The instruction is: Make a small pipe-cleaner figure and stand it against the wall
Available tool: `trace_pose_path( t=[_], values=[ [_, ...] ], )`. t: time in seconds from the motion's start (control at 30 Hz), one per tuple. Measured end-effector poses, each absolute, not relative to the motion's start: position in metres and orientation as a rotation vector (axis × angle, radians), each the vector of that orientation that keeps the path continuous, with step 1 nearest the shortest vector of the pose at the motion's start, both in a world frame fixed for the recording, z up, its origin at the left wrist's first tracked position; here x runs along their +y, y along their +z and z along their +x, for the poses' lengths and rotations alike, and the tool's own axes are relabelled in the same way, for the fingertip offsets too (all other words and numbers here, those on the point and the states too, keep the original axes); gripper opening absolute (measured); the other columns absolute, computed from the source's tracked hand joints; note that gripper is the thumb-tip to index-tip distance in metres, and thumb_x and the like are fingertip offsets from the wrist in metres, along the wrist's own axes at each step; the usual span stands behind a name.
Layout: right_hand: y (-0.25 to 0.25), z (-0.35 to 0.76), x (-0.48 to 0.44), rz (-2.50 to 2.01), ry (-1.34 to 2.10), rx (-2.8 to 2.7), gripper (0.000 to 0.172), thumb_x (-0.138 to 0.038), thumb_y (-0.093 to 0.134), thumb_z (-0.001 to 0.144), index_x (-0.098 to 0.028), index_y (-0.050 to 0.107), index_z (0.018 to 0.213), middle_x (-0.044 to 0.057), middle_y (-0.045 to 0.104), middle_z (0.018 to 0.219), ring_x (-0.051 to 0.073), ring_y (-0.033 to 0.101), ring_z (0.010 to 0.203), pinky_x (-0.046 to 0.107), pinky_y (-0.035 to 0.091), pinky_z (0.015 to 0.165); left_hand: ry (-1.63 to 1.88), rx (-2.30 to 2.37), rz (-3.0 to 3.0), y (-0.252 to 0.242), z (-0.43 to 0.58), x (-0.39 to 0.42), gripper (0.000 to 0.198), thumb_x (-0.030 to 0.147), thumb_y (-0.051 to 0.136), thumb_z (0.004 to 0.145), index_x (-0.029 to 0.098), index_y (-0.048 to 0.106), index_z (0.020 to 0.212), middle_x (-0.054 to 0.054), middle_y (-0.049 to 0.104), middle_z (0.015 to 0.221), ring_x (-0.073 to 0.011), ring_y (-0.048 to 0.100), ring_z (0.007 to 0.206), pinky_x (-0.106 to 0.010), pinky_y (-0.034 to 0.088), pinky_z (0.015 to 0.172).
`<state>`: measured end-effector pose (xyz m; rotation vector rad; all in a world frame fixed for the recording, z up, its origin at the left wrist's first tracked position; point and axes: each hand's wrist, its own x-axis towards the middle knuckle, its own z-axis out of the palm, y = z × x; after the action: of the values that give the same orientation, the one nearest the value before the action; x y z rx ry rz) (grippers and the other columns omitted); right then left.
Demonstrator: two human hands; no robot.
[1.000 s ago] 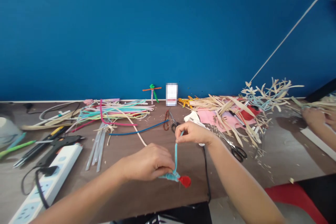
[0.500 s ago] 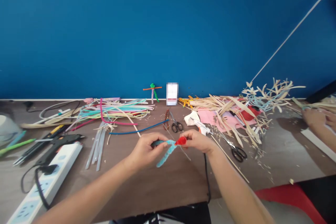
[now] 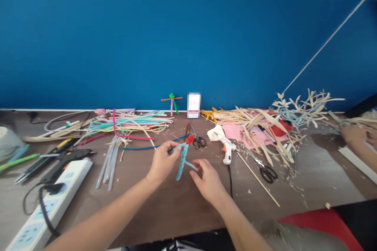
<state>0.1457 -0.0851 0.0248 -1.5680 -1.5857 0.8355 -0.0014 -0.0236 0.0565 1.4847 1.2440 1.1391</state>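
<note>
Head view: facing a blue wall (image 3: pixel 118 39) above a brown tabletop (image 3: pixel 147 219).
Left hand (image 3: pixel 161 160): pinching the pale-blue fuzzy piece (image 3: pixel 181 164) between thumb and forefinger, close to its red tip (image 3: pixel 190 139).
Pale-blue fuzzy piece: held up between the hands, with a wrapped length slanting downward (red tip uppermost).
Right hand (image 3: pixel 208 180): curved around the end of a thin pale-blue strand (image 3: pixel 191 165), with thumb and fingers slightly parted; impossible to tell whether closed on it.
Behind the hands: small scissors (image 3: pixel 199 141) and a dark-blue stem (image 3: pixel 144 148), both lying flat.
Against the wall: upright green-headed figure (image 3: pixel 172 100), with orange arms outstretched.
Right of centre: white glue gun (image 3: pixel 227 151), just beside a pink cloth (image 3: pixel 247 135) under pale strips (image 3: pixel 253 119).
Left side: black glue gun (image 3: pixel 64 162), next to a white power strip (image 3: pixel 72 182).
Far right: another person's hand (image 3: pixel 352 133), near more pale strips.
</note>
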Motion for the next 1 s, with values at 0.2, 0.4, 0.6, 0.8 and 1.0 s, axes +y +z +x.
trace_pose_path(
  t=[0.2, 0.4, 0.6, 0.8, 1.0],
  values=[
    [0.058, 0.128, -0.101, -1.444, 0.593, -1.835, 0.031, -0.020, 0.041, 0.080, -0.019, 0.049, 0.110, 0.003, 0.059, 0.075, 0.014, 0.054, 0.067, 0.024, 0.039, 0.066, 1.142, 1.266, 1.519, 0.048, 0.001, -0.020, 0.014, 0.027, 0.053, 0.067, 0.014, 0.057, 0.068, 0.000, 0.061, 0.060, -0.0114, 0.054, 0.054, -0.021, 0.042, 0.053],
    [0.046, 0.119, -0.084, -1.755, 0.547, -1.889, 0.035, -0.022, 0.045, 0.078, -0.017, 0.048, 0.113, 0.002, 0.061, 0.063, 0.016, 0.056, 0.060, 0.024, 0.033, 0.056, 1.111, 1.210, 1.534, 0.047, 0.003, -0.020, 0.015, 0.028, 0.055, 0.067, 0.014, 0.059, 0.068, -0.002, 0.062, 0.064, -0.0129, 0.055, 0.058, -0.021, 0.042, 0.055],
    [0.036, 0.122, -0.079, -1.572, 0.965, -1.650, 0.016, -0.029, 0.049, 0.074, -0.016, 0.057, 0.070, -0.003, 0.050, 0.049, 0.008, 0.042, 0.045, 0.019, 0.029, 0.045, 1.049, 1.173, 1.547, 0.038, -0.003, -0.019, 0.017, 0.029, 0.053, 0.068, 0.013, 0.059, 0.070, -0.002, 0.061, 0.062, -0.0130, 0.055, 0.056, -0.022, 0.042, 0.054],
    [0.042, 0.135, -0.073, -1.369, 1.492, -1.239, 0.027, -0.038, 0.049, 0.072, -0.015, 0.050, 0.058, -0.003, 0.046, 0.050, 0.006, 0.038, 0.038, 0.018, 0.026, 0.036, 0.992, 1.229, 1.751, 0.045, -0.007, -0.022, 0.016, 0.027, 0.050, 0.070, 0.015, 0.061, 0.072, -0.002, 0.064, 0.069, -0.0150, 0.057, 0.066, -0.023, 0.042, 0.062],
    [0.061, 0.149, -0.084, -1.559, 1.234, -1.562, 0.022, -0.034, 0.043, 0.078, -0.017, 0.051, 0.067, -0.004, 0.050, 0.051, 0.008, 0.044, 0.042, 0.019, 0.029, 0.044, 0.866, 1.225, 1.941, 0.053, -0.009, -0.021, 0.019, 0.027, 0.048, 0.074, 0.017, 0.063, 0.079, -0.003, 0.066, 0.077, -0.0153, 0.058, 0.071, -0.022, 0.041, 0.065]
  ],
)
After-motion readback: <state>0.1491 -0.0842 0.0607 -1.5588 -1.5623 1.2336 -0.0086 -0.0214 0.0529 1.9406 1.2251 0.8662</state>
